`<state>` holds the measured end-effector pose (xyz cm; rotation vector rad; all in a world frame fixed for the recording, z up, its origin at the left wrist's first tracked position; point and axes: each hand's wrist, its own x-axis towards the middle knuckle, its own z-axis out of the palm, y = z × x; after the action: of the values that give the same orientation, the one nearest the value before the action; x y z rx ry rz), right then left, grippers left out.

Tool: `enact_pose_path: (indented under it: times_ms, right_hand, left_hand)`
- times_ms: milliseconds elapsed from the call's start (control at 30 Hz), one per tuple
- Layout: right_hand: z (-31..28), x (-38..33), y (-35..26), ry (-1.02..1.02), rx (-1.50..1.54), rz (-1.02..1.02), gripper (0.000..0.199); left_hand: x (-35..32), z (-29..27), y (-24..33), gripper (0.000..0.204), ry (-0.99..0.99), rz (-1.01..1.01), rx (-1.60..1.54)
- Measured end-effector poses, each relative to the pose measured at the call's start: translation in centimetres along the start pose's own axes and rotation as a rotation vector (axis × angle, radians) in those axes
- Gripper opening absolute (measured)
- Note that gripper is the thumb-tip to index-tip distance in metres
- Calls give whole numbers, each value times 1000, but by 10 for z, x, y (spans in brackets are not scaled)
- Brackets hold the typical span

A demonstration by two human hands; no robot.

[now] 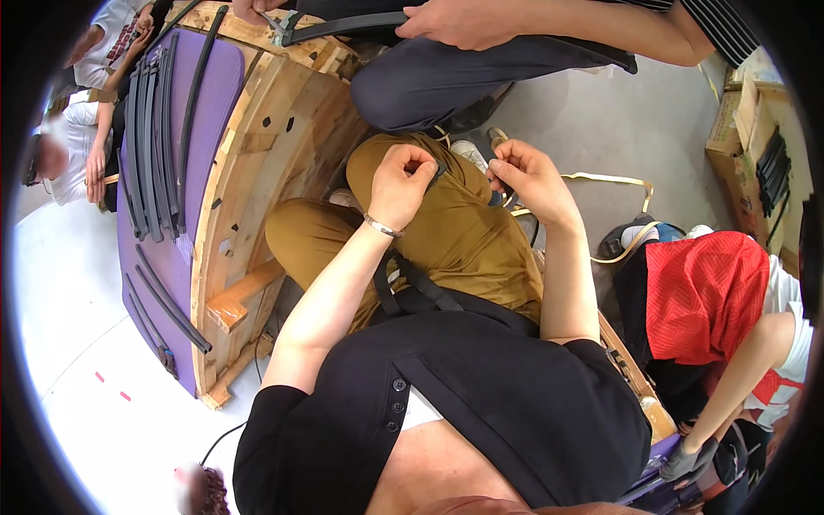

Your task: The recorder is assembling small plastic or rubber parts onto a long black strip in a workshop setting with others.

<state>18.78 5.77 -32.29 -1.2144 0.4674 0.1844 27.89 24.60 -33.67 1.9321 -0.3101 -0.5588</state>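
Note:
My left hand (402,186), with a bracelet at the wrist, is closed in a pinch, thumb and forefinger curled into a ring. A small dark piece (439,170) shows at its fingertips; its kind is too small to tell. My right hand (530,178) is also closed, a short way to the right, its thumb and fingers pressed together. What it grips is mostly hidden. Both hands hover apart over my legs in mustard-brown trousers (463,236). Black rubber-like strips (154,142) lie in a bunch on a purple mat (219,73) to the left.
The mat covers a wooden pallet-like bench (283,120). Across from me, a person's hands (455,21) hold a long black strip (348,27). At right, a cardboard box (734,129) holds black pieces, near a person in red (708,292). A pale strap (609,178) trails over the floor.

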Motion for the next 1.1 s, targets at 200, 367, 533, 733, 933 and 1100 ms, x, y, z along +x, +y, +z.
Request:
enact_pose_path:
  times_ms: [200,367,533,733,933,1100]
  right_hand:
    - [3,0,0,0,-9,18,6]
    - [4,2,5,-35,-21,20,6]
    - [7,1,7,-51,-30,40,6]
    - [11,2,6,-104,-41,58,7]
    - [28,6,6,-116,-123,93,11]
    - [32,11,8,-126,-137,85,17]
  left_hand:
    - [2,4,-6,10,18,-36,-76]
    - [2,-1,5,10,-24,-91,-71]
    - [1,-2,4,11,-53,-108,-105]
    - [-7,-13,-3,19,2,-168,-205]
    - [-12,-22,-1,25,-25,-196,-61]
    - [-5,-24,-3,21,39,-5,177]
